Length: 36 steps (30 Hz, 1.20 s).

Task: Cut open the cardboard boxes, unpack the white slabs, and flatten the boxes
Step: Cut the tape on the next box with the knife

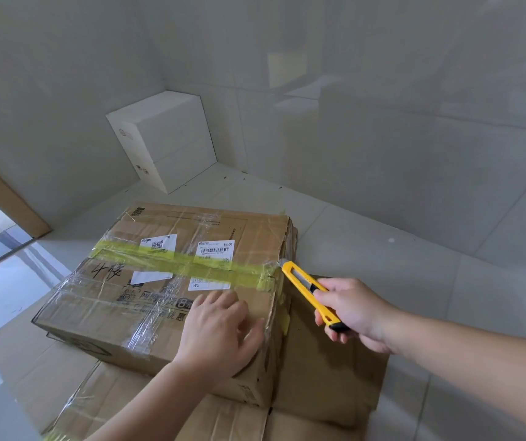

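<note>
The right hand [355, 310] has its fingers [328, 294] curled tight round the yellow plastic utility knife [311, 292], thumb on the slider, the black butt of the handle poking out below the palm. The short metal blade tip touches the far right top edge of the cardboard box [166, 291], right where the yellow-green tape [176, 261] wraps over the edge. The left hand [220, 329] lies flat on the near right part of the box top, fingers straight and slightly spread, pressing down and gripping nothing.

The box is brown corrugated card, broad and low, closed and sealed; what it holds cannot be seen. Crinkled clear tape crosses its top and sides in glossy bands, and the yellow-green strip runs left to right along the middle seam. White printed labels [215, 249] with barcodes sit near that strip, and black handwriting marks the left part of the top.

The box rests on flattened cardboard [319, 377] spread over the pale glossy tiled floor [414, 265]. In the far corner, against the tiled walls, white slabs [166, 138] stand stacked as a smooth rectangular block
</note>
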### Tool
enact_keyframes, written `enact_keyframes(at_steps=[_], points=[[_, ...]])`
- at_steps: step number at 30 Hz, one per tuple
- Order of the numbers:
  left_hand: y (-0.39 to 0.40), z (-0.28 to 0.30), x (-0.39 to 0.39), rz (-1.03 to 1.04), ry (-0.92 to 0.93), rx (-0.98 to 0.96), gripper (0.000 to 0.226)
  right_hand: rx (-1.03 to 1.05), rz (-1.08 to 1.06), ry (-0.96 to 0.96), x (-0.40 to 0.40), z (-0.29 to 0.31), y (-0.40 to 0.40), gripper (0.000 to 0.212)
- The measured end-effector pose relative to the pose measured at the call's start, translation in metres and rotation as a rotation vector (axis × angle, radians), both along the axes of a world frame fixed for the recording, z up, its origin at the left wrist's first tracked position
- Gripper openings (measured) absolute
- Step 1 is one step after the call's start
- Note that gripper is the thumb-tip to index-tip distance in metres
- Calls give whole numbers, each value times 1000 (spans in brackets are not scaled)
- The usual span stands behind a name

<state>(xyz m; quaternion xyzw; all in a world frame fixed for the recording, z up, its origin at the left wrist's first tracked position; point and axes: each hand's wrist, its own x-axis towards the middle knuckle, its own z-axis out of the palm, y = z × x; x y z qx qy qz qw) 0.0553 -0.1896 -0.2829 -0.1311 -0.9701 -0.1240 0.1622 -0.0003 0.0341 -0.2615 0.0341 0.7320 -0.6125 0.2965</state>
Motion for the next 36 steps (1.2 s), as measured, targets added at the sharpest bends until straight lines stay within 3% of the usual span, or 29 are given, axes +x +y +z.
enact_keyframes(at_steps=[3, 6, 17, 36], points=[[10, 7, -3, -11, -135, -142, 45, 23, 3, 27, 0, 0, 3, 22], [15, 6, -6, 37, -258, -254, 43, 57, 71, 79, 9, -2, 0, 21], [20, 0, -6, -89, -248, -204, 29, 140, 60, 134, 17, -7, 2, 44], [17, 7, -9, -134, -305, -267, 31, -5, 34, 85, 44, -11, -6, 18]])
